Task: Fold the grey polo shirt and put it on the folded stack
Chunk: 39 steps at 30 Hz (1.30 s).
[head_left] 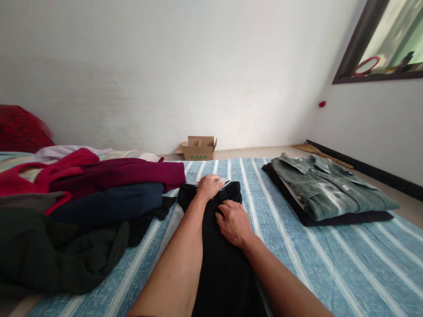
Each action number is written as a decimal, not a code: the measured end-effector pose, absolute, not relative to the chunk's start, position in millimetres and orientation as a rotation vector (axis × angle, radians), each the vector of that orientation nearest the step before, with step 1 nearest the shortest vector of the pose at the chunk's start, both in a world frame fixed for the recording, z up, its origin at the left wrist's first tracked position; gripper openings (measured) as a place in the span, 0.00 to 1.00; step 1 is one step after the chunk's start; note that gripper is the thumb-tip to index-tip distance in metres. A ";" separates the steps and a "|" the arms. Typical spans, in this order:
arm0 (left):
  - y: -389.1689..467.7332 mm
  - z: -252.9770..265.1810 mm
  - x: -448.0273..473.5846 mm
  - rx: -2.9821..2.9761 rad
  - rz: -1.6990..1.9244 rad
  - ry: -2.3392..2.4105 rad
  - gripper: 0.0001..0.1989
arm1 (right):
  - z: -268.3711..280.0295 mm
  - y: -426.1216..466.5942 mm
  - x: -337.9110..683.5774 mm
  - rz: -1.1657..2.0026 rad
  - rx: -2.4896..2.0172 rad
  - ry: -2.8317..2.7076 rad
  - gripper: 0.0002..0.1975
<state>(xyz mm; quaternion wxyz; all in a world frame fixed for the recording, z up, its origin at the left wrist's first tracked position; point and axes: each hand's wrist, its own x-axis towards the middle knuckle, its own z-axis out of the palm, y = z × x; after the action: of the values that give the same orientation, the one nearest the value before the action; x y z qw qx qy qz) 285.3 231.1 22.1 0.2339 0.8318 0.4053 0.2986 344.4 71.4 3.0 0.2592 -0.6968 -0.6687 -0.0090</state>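
Observation:
A long black garment (220,273) with a white-striped edge at its far end lies lengthwise on the bed in front of me. My left hand (208,187) is bent over that far end, its fingers closed on the cloth by the striped edge. Closer to me, my right hand (235,222) rests on the garment's right side, palm down with slightly curved, parted fingers. Light grey cloth shows beneath the garment's left side. My forearms cover parts of both edges.
Loose clothes are heaped at left: a maroon garment (132,176), a navy one (115,203) and a dark green one (59,251). Folded clothes with a grey-green denim jacket (330,185) on top lie at right on the striped sheet (280,246). A cardboard box (198,152) stands beyond the bed.

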 end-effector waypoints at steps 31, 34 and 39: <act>223.5 26.4 285.1 2.235 0.833 0.810 0.06 | 2.4 71.6 344.5 -0.036 -1.889 -1.811 0.09; 220.7 28.7 284.5 2.234 0.814 0.792 0.07 | 1.5 71.4 344.3 -0.042 -1.878 -1.805 0.09; 218.8 32.2 282.3 2.227 0.790 0.777 0.06 | -3.7 72.5 344.7 -0.054 -1.798 -1.748 0.09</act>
<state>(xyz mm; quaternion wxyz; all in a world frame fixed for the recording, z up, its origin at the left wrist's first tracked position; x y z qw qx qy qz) 282.3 218.8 32.2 0.3214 0.8478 0.2957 0.3008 344.7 72.5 -3.7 0.3114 -0.6812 -0.6623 -0.0205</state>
